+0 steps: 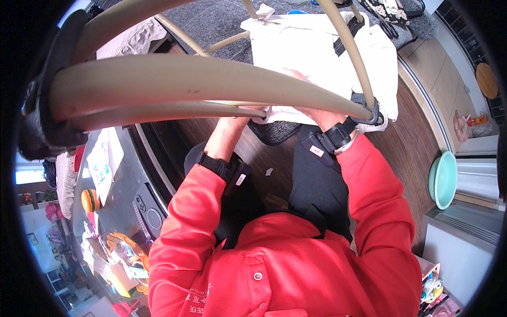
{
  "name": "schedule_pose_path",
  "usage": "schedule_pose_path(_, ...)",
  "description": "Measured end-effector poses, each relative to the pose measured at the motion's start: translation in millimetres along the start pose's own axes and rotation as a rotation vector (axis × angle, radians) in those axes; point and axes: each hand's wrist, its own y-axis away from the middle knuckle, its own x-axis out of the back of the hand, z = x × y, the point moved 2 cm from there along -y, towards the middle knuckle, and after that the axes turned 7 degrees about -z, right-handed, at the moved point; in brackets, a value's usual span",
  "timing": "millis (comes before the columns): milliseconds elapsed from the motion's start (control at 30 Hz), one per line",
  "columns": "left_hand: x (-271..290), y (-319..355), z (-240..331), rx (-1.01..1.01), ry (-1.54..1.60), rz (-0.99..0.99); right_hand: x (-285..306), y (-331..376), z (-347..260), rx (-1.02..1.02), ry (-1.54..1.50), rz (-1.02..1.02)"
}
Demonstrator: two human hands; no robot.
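Note:
A beige tubular frame (200,79) with black plastic joints (364,108) looms close in front of me and crosses the upper view. White fabric (296,42) lies spread behind and under its tubes, over a dark grey surface. My left hand (236,122) reaches up to the lower tube, beside the fabric's near edge; the tube covers its fingers. My right hand (318,117) is at the fabric near the right-hand joint. Part of it shows above the thick tube, but its fingertips are hidden. What either hand grips cannot be made out.
On my left stands a dark table (121,185) with a toy burger (91,201), papers and clutter. A mint-green basin (446,179) leans at the right beside a white cabinet (454,253). Dark wooden floor (385,164) lies below.

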Motion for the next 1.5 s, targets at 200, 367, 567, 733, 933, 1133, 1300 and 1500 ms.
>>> schedule_pose_path(200, -2.8, -10.1, -2.6, 0.028, -0.061, -0.013, -4.2, -4.0, -7.9, -0.103, -0.074, -0.028)
schedule_pose_path(367, 3.8, 1.4, -14.1, 0.07, 0.006, -0.065, -3.4, -5.0, 2.8, 0.128, 0.107, -0.122)
schedule_pose_path(567, 7.8, 7.3, -28.7, 0.155, 0.306, -0.13, -5.2, 2.3, -0.2, 0.116, -0.014, -0.124)
schedule_pose_path(733, 14.8, 25.1, -30.2, 0.062, 0.491, -0.079, -9.9, 23.7, -1.2, -0.116, 0.165, -0.167)
schedule_pose_path(933, 10.9, 33.8, -19.2, 0.185, 0.583, 0.022, -24.7, 39.6, 2.6, 0.018, 0.395, -0.097)
schedule_pose_path(1133, 8.2, 19.3, -6.9, 0.276, 0.431, -0.087, -35.6, 58.4, -11.5, 0.238, 0.757, 0.014)
schedule_pose_path(1300, 9.6, 29.5, -13.6, 0.185, 0.499, -0.029, -36.4, 62.6, -12.6, 0.083, 0.662, -0.094)
schedule_pose_path(1500, 14.5, 33.1, -25.6, 0.15, 0.478, -0.074, -32.2, 65.8, -14.2, 0.107, 0.501, -0.142)
